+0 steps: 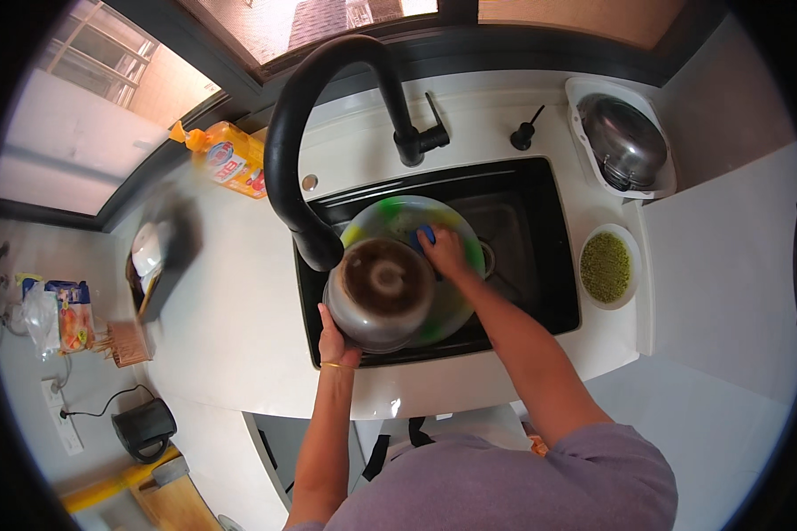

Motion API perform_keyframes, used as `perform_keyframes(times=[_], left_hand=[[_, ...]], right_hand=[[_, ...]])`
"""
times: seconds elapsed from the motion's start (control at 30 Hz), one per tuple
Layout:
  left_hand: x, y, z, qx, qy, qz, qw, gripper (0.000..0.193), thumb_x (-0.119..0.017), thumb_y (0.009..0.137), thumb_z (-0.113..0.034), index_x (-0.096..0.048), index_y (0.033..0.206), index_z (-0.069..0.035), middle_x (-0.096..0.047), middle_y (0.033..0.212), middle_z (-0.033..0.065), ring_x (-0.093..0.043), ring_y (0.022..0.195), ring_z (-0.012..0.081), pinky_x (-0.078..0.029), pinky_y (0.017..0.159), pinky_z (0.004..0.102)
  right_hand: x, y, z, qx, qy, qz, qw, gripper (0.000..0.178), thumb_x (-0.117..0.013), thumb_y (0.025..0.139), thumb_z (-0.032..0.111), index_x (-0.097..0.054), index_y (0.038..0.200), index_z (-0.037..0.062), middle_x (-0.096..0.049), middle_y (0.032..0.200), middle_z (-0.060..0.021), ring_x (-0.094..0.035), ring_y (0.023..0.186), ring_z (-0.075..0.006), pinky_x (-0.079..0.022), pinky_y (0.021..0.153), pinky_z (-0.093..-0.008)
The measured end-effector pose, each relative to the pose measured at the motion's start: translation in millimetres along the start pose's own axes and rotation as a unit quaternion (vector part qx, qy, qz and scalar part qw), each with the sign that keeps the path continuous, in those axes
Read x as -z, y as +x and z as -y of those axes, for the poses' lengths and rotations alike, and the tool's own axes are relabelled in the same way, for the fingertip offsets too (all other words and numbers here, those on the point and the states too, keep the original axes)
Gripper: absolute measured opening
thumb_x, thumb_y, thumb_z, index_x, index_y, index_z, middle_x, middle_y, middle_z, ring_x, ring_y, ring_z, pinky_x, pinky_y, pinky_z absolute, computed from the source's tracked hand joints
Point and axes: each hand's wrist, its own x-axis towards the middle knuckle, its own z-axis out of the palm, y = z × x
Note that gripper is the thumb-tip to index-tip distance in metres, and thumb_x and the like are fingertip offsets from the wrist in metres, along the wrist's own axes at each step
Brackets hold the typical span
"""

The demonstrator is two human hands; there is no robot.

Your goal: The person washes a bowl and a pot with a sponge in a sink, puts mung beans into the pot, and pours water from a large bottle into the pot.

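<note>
My left hand [335,341] grips the near left side of a metal pot [376,320], whose round brown-stained bottom faces up. The pot is over a pale basin with green and yellow patches [456,305], and the basin sits in the black sink [545,257]. Just beyond the pot's far right edge, my right hand [448,251] is closed around a small blue sponge or cloth [425,235]; its exact kind does not show. A tall black faucet [283,150] arches over the left of the sink, its spout end close to the pot.
An orange detergent bottle [228,159] stands at the back left of the counter [230,327]. To the right are a bowl of green beans [606,267] and a white rack [584,133] holding a metal pot [627,137]. A black soap pump [522,134] rises behind the sink; a dark kettle [144,429] stands far left.
</note>
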Motion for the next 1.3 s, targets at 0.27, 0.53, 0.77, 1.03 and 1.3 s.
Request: perform_keyframes(times=[0.27,0.53,0.77,1.03,1.3], left_hand=[[-2.8,-18.5,-13.4,-0.116,0.093,-0.053,0.987,0.054,-0.045,0.099,-0.044,-0.057,0.116,0.006,-0.063,0.113,0.0131,-0.061,0.102,0.0216,-0.049,0.091,0.0334],[0.6,-14.9,-17.7,-0.145,0.095,-0.093,0.980,0.053,-0.045,0.099,-0.043,-0.056,0.119,0.004,-0.063,0.112,0.0122,-0.060,0.100,0.0218,-0.048,0.091,0.0330],[1.7,4.4,-4.1,-0.187,0.121,-0.107,0.969,0.053,-0.045,0.099,-0.044,-0.057,0.117,0.005,-0.063,0.111,0.0117,-0.060,0.098,0.0208,-0.049,0.088,0.0327],[-5.3,-15.6,3.2,-0.162,0.148,-0.059,0.974,0.062,-0.043,0.098,-0.047,-0.049,0.126,0.008,-0.058,0.121,0.0173,-0.058,0.107,0.0273,-0.047,0.094,0.0378],[-5.7,-19.0,-13.9,-0.157,0.143,-0.087,0.973,0.060,-0.046,0.097,-0.047,-0.055,0.119,0.008,-0.061,0.114,0.0157,-0.060,0.100,0.0237,-0.049,0.089,0.0349]], right_hand=[[-82.2,-54.5,-81.2,0.210,-0.331,0.037,0.919,0.043,-0.064,0.080,0.021,-0.060,0.120,0.0100,-0.061,0.110,-0.0157,-0.059,0.102,-0.0348,-0.045,0.094,-0.0451],[-23.4,-27.1,-48.8,-0.108,0.273,0.145,0.945,0.042,-0.074,0.079,0.028,-0.064,0.114,0.0082,-0.065,0.104,-0.0104,-0.062,0.100,-0.0261,-0.048,0.088,-0.0340],[61.3,-89.3,120.8,0.181,0.207,0.092,0.957,0.032,-0.073,0.080,0.025,-0.064,0.104,0.0066,-0.064,0.098,-0.0120,-0.063,0.085,-0.0290,-0.050,0.076,-0.0347],[7.5,-73.2,112.6,0.145,0.110,-0.151,0.971,0.031,-0.065,0.086,0.027,-0.063,0.101,-0.0010,-0.065,0.094,-0.0210,-0.063,0.085,-0.0396,-0.050,0.077,-0.0446],[-16.8,-40.0,-28.4,0.085,-0.065,0.020,0.994,0.037,-0.064,0.085,0.024,-0.061,0.116,0.0062,-0.062,0.113,-0.0218,-0.061,0.100,-0.0374,-0.049,0.087,-0.0435]])
